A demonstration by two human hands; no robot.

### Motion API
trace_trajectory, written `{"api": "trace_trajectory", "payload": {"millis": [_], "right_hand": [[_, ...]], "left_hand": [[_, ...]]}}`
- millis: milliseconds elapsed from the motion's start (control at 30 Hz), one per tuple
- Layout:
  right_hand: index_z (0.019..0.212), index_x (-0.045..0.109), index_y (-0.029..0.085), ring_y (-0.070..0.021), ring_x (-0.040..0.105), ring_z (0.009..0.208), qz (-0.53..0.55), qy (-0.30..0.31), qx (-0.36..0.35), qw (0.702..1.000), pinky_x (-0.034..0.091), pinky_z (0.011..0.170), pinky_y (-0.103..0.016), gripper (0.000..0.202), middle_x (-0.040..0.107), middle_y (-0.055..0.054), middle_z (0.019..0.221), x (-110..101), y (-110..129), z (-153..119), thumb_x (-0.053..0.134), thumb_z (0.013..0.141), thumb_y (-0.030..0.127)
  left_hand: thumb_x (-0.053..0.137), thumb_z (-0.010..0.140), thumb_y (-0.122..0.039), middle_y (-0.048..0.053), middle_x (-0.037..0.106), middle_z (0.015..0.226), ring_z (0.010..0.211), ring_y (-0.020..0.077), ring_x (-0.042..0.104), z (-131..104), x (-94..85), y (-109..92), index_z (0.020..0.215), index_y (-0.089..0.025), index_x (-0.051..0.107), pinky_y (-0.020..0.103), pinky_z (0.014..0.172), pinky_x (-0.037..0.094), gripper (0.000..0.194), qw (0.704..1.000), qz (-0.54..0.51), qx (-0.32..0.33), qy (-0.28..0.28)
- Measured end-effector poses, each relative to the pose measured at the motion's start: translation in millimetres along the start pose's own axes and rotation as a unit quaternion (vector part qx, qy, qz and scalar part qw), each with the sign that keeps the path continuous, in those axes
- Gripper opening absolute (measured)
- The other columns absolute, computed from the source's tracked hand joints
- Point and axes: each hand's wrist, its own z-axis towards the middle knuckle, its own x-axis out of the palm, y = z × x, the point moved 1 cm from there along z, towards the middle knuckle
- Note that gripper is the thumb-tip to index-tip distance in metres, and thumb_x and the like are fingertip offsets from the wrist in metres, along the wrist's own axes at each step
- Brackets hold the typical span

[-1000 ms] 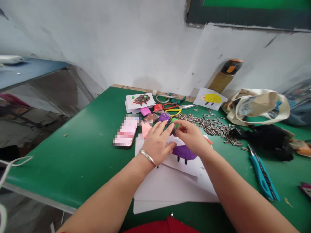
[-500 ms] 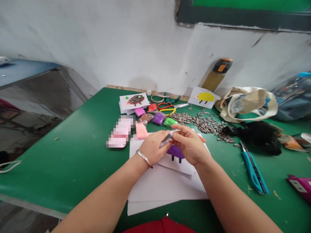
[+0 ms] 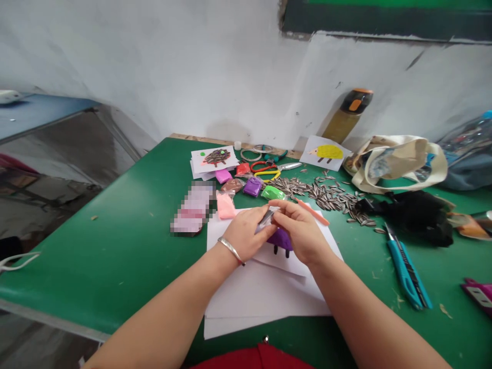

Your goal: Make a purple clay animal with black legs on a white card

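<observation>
My left hand (image 3: 246, 233), with a silver bangle at its wrist, is closed on a small clear plastic packet (image 3: 266, 218) with something dark inside. The fingertips of my right hand (image 3: 303, 233) pinch the same packet from the other side. Right below them, a purple clay hedgehog-like body (image 3: 280, 239) with two short black legs lies on a white card, partly hidden by my hands. Under the card are larger white paper sheets (image 3: 249, 297). An orange clay tool-like strip (image 3: 313, 211) rests just past my right hand.
Packets of coloured clay, including a pink one (image 3: 225, 206) and a green one (image 3: 273, 192), lie beyond my hands. Scissors (image 3: 269, 171), sunflower seeds (image 3: 326, 196) and a teal utility knife (image 3: 409, 274) are also there. A phone (image 3: 192, 210) lies left; a cloth bag (image 3: 400, 164) stands right.
Both hands stay together on the packet, with small finger shifts. The whole view has moved slightly, and more of the orange strip shows beside my right hand.
</observation>
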Motion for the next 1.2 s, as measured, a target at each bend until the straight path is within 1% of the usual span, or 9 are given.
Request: {"api": "trace_trajectory", "payload": {"millis": [167, 333, 467, 600, 667, 733, 867, 1033, 1200], "right_hand": [[0.106, 0.065, 0.021, -0.0111, 0.051, 0.065, -0.022, -0.018, -0.019, 0.999, 0.039, 0.059, -0.024, 0.030, 0.054, 0.004, 0.069, 0, 0, -1, 0.062, 0.076, 0.025], [0.113, 0.062, 0.023, -0.0129, 0.052, 0.069, -0.028, 0.026, -0.043, 0.998, 0.040, 0.061, -0.026, 0.036, 0.053, 0.003, 0.070, 1, 4, -4, 0.062, 0.078, 0.028], [0.113, 0.062, 0.024, -0.0140, 0.053, 0.070, -0.035, 0.009, -0.056, 0.998, 0.041, 0.065, -0.028, 0.036, 0.052, 0.004, 0.069, -4, 4, -1, 0.061, 0.078, 0.025], [0.111, 0.063, 0.025, -0.0140, 0.052, 0.067, -0.056, -0.015, -0.055, 0.997, 0.039, 0.063, -0.029, 0.034, 0.052, 0.003, 0.068, -11, 0, 3, 0.058, 0.078, 0.023], [0.110, 0.064, 0.025, -0.0142, 0.052, 0.067, -0.061, -0.017, -0.050, 0.997, 0.038, 0.063, -0.029, 0.033, 0.053, 0.003, 0.068, -12, -1, 4, 0.057, 0.077, 0.022], [0.109, 0.065, 0.024, -0.0144, 0.052, 0.067, -0.061, -0.015, -0.052, 0.997, 0.038, 0.064, -0.030, 0.033, 0.054, 0.003, 0.069, -12, -1, 5, 0.057, 0.077, 0.022], [0.107, 0.065, 0.024, -0.0147, 0.051, 0.067, -0.062, -0.011, -0.057, 0.996, 0.039, 0.065, -0.031, 0.032, 0.055, 0.002, 0.072, -10, 1, 5, 0.057, 0.077, 0.023], [0.107, 0.065, 0.023, -0.0152, 0.052, 0.068, -0.062, -0.020, -0.046, 0.997, 0.039, 0.065, -0.031, 0.031, 0.054, 0.003, 0.067, -10, 3, 3, 0.057, 0.077, 0.023], [0.106, 0.066, 0.023, -0.0150, 0.051, 0.068, -0.061, -0.031, -0.046, 0.997, 0.043, 0.065, -0.030, 0.032, 0.054, 0.002, 0.067, -9, 6, 1, 0.059, 0.075, 0.024]], "left_hand": [[0.051, 0.091, -0.036, 0.013, 0.060, 0.128, 0.117, 0.0252, 0.056, -1, 0.6, -3, 0.129, -0.014, 0.051, 0.043, 0.103, 0.041, 0.044, 1.000, -0.028, -0.001, 0.004], [0.058, 0.087, -0.042, 0.014, 0.055, 0.134, 0.124, 0.0241, 0.051, -3, 2.6, -9, 0.135, -0.014, 0.045, 0.039, 0.106, 0.039, 0.057, 0.997, -0.063, 0.037, -0.006], [0.059, 0.084, -0.052, 0.012, 0.060, 0.129, 0.121, 0.0259, 0.052, -4, -11.8, -12, 0.129, -0.017, 0.053, 0.042, 0.106, 0.038, 0.057, 0.996, 0.022, 0.073, -0.041], [0.040, 0.094, -0.042, 0.010, 0.070, 0.102, 0.102, 0.0264, 0.061, -9, -55.6, 5, 0.103, -0.018, 0.070, 0.045, 0.100, 0.041, 0.039, 0.965, 0.219, -0.058, -0.128], [0.041, 0.092, -0.041, 0.011, 0.065, 0.115, 0.112, 0.0290, 0.056, -18, -78.1, 21, 0.105, -0.020, 0.071, 0.047, 0.101, 0.039, 0.039, 0.924, 0.303, -0.156, -0.171], [0.043, 0.089, -0.046, 0.011, 0.055, 0.132, 0.127, 0.0338, 0.043, -31, -90.6, 36, 0.112, -0.023, 0.070, 0.049, 0.102, 0.038, 0.042, 0.896, 0.350, -0.222, -0.160], [0.047, 0.086, -0.052, 0.011, 0.046, 0.143, 0.136, 0.0385, 0.031, -54, -85.3, 52, 0.121, -0.027, 0.066, 0.058, 0.104, 0.033, 0.047, 0.884, 0.361, -0.290, -0.068], [0.044, 0.087, -0.053, 0.012, 0.041, 0.147, 0.139, 0.0417, 0.024, -57, -71.0, 51, 0.116, -0.028, 0.068, 0.066, 0.104, 0.026, 0.045, 0.877, 0.362, -0.314, -0.032], [0.049, 0.086, -0.050, 0.014, 0.047, 0.142, 0.136, 0.0423, 0.030, -56, -73.8, 57, 0.113, -0.024, 0.069, 0.067, 0.103, 0.028, 0.043, 0.891, 0.351, -0.281, -0.070]]}}
